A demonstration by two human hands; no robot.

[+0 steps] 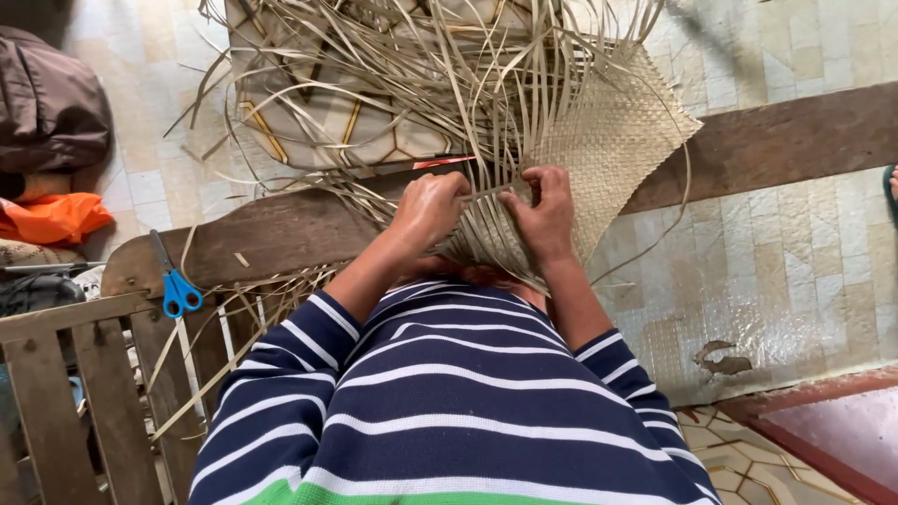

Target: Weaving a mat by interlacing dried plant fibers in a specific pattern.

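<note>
**Two hands deep in a half-woven mat**

Head view, looking straight down: both hands are working at the edge of a pale woven mat [613, 150] that lies across a dark wooden plank [776, 140] on the tiled floor [804, 271]. The left hand [428, 208] is curled into a closed grip on a bunch of the loose dry strips [421, 65], right where the finished weave ends. The right hand [544, 210] sits just beside it, fingers pinched shut on the strips at the mat's edge (the two hands are nearly touching). The unwoven strips fan out up and to the left over a patterned cushion [327, 122].

Striped navy-and-white sleeves fill the bottom of the shot. Off to the left, blue-handled scissors [174, 281] rest on the plank end, well apart from the hands, above a slatted wooden frame [65, 374]. Orange cloth [51, 217] and a brown bag [47, 103] sit at the far left.
</note>
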